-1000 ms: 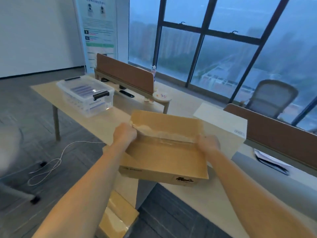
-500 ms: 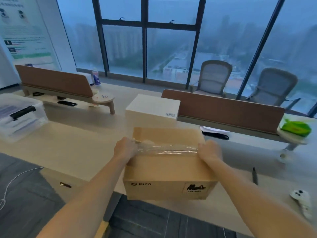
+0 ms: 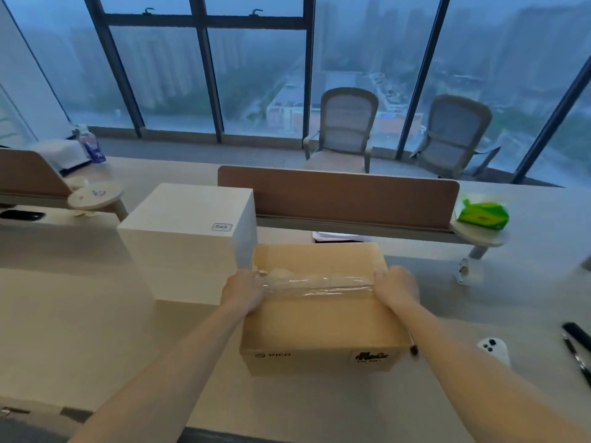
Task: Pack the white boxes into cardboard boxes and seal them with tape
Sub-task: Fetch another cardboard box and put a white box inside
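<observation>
- Carton, brown, closed on top, is at the near edge of the counter; whether it rests there or is held just above, I cannot tell.
- Clear tape, wrinkled, runs across the carton's top from left to right.
- Left grip is clenched over the carton's left top edge, at the tape's left end, knuckles up.
- Right grip is clenched over the right top edge, at the tape's right end.
- White box stands on the counter just left of the carton and behind it, touching or nearly so; it is taller, with a small label near its top right corner.
- Brown divider runs along the counter behind both.
- Green pack lies on a round shelf at the divider's right end.
- White controller lies on the counter right of the carton, with dark pens farther right.
- Two chairs stand by the windows beyond.
- Bottle stands at the far left, and a dark phone lies below it.
</observation>
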Demonstrator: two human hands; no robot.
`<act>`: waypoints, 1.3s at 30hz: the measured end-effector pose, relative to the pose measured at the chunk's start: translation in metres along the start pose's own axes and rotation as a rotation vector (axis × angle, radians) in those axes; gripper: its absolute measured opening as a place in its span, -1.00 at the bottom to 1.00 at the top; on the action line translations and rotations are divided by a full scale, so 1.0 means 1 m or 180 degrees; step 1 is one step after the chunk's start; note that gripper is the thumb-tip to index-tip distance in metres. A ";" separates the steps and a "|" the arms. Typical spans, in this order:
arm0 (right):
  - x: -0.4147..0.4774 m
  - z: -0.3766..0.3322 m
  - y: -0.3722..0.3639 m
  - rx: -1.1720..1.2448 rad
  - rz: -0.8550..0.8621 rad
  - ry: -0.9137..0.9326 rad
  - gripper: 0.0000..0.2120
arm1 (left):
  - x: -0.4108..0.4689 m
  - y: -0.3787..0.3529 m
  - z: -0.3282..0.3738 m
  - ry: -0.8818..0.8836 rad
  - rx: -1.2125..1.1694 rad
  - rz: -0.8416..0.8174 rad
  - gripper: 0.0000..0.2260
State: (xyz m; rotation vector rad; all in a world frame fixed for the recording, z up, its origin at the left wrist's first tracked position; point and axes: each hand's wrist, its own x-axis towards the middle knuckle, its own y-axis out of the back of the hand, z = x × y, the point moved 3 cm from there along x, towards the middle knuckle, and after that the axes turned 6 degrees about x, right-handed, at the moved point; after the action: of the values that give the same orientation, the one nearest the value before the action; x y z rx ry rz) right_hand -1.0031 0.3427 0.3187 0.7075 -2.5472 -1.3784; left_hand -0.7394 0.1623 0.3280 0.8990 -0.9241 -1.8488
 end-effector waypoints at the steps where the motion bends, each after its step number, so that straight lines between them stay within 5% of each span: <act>1: 0.007 0.000 -0.002 -0.0018 -0.0004 -0.0038 -0.64 | 0.010 -0.004 0.005 -0.0067 0.0051 -0.0024 -0.78; 10: 0.049 0.009 -0.025 -0.0153 0.0061 -0.0485 -0.73 | 0.090 -0.048 0.024 -0.0431 -0.0017 -0.0403 -0.68; 24: 0.119 0.036 -0.035 -0.0225 -0.0387 -0.0473 -0.68 | 0.139 -0.070 0.050 -0.0114 -0.0421 -0.0415 -0.72; 29: 0.161 0.013 -0.009 0.1149 -0.0520 -0.0785 -0.68 | 0.159 -0.041 0.068 0.0658 -0.2225 -0.0630 -0.41; 32: 0.184 -0.009 0.000 0.2236 -0.0678 -0.1212 -0.57 | 0.174 -0.041 0.081 0.0648 -0.3130 -0.0666 -0.41; 35: 0.199 -0.024 -0.007 0.2037 -0.0397 -0.0427 -0.59 | 0.184 -0.057 0.084 -0.0373 -0.2244 -0.0105 -0.60; 39: 0.205 -0.034 -0.042 0.0163 -0.0394 0.1700 -0.64 | 0.205 -0.091 0.078 -0.1547 0.0040 0.0173 -0.46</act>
State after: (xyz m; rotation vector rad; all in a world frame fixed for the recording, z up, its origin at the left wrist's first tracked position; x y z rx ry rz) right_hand -1.1569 0.1998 0.2863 1.0882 -2.1471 -0.9834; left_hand -0.9155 0.0282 0.2420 0.4258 -1.2379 -2.0552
